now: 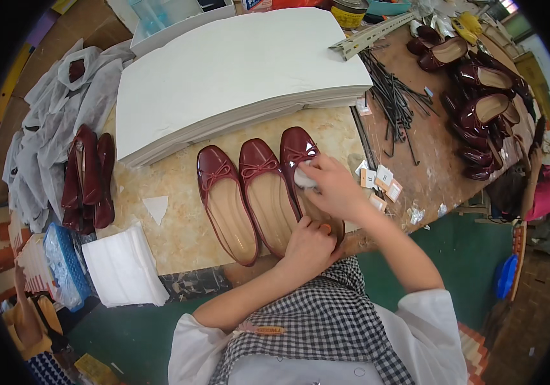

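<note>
Three glossy burgundy ballet flats with bows lie side by side in front of me, toes pointing away. My left hand (311, 244) is closed round the heel end of the rightmost ballet flat (296, 142). Over that shoe's opening, just behind its bow, my right hand (332, 186) pinches a small white wad (304, 178); whether it is paper or cloth I cannot tell. The middle ballet flat (258, 160) and the left ballet flat (214, 167) lie untouched, their beige insoles showing. My hands hide much of the rightmost shoe's insole.
A thick stack of white sheets (236, 70) stands behind the shoes. White pads (124, 266) lie at the front left, near more burgundy shoes (85, 179) and crumpled tissue paper (57, 96). At right are black hooked rods (393, 99), small tags (384, 179) and piled burgundy shoes (483, 109).
</note>
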Action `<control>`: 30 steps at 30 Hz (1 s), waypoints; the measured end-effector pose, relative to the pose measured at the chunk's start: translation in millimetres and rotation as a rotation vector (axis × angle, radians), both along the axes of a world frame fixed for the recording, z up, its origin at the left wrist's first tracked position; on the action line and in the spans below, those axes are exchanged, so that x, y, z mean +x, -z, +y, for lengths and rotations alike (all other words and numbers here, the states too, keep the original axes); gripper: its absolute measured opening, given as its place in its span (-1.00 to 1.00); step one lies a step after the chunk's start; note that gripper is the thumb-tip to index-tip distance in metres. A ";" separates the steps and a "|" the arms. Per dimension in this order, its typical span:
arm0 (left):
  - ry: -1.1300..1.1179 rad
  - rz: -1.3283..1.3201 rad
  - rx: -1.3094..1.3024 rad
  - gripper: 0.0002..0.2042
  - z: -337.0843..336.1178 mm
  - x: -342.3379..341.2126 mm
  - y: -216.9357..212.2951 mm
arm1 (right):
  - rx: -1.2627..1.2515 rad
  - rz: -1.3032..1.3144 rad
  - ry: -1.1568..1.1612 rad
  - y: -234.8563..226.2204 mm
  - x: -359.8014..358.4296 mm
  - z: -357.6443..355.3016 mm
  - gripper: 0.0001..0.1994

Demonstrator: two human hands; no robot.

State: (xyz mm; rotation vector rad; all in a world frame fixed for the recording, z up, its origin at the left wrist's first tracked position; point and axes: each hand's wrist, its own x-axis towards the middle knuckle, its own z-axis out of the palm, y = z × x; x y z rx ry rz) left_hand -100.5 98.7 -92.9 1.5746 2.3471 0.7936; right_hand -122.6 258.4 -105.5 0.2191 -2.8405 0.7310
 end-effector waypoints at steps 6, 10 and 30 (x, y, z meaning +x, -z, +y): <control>0.120 -0.003 -0.046 -0.67 8.8 -3.9 -4.4 | -0.104 -0.113 0.371 16.8 -32.5 10.0 -0.39; -0.071 0.114 -0.338 -0.55 34.1 -92.7 -51.1 | -0.235 -0.175 0.354 7.3 -17.3 18.4 -0.44; -0.143 -0.060 0.590 -0.79 -63.9 -63.3 -54.0 | -1.696 -0.809 0.331 -67.4 51.3 -42.5 -0.49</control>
